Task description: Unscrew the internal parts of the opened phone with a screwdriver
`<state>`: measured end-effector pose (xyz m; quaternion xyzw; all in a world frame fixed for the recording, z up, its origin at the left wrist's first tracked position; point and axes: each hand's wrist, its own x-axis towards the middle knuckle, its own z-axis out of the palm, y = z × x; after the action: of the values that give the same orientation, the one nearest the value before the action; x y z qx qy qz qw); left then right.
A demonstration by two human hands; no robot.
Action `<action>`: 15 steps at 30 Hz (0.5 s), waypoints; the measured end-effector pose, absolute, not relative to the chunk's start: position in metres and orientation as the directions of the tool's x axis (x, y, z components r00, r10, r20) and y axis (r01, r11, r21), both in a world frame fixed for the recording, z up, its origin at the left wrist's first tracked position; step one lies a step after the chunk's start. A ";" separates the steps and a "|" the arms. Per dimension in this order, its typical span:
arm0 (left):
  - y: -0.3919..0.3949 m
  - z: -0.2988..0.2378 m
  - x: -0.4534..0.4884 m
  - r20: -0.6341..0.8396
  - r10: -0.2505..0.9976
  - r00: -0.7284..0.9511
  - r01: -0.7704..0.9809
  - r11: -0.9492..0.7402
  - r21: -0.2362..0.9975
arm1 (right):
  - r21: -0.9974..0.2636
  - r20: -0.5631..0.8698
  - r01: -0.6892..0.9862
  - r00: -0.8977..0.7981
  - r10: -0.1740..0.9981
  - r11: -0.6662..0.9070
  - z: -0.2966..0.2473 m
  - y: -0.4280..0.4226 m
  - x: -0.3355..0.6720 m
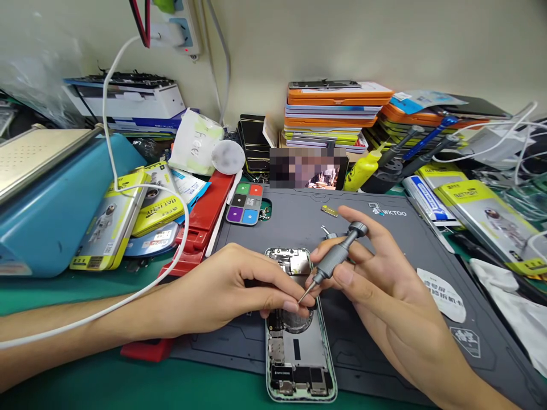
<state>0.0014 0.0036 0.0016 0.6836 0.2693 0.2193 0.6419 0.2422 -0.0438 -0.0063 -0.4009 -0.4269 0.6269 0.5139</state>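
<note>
Opened phone [299,347] is lying lengthwise before you; your right hand [384,285] is pinching the screwdriver [335,259], tip slanting down-left toward your left hand [213,290], fingertips pinching shut.

The opened phone [299,347] lies flat on the grey mat [290,228], its insides bare. The grey screwdriver [335,259] slants over it, tip down at its middle.

One screwdriver [337,256], one opened phone [299,348], one grey mat [290,225]
</note>
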 end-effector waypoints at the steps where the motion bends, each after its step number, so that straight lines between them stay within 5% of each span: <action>1: 0.004 0.002 0.002 -0.046 0.651 0.757 0.089 -0.033 0.995 | -0.948 -0.067 -0.300 -0.150 0.986 -0.110 -0.006 -0.044 0.242; 15: 0.002 0.003 0.002 -0.077 0.665 0.743 0.086 0.020 0.996 | -0.960 -0.048 -0.272 -0.078 0.996 -0.067 -0.004 -0.046 0.240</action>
<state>0.0024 0.0021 0.0029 0.6643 0.2827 0.2210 0.6557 0.2398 -0.0457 -0.0044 -0.4224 -0.4286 0.5960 0.5317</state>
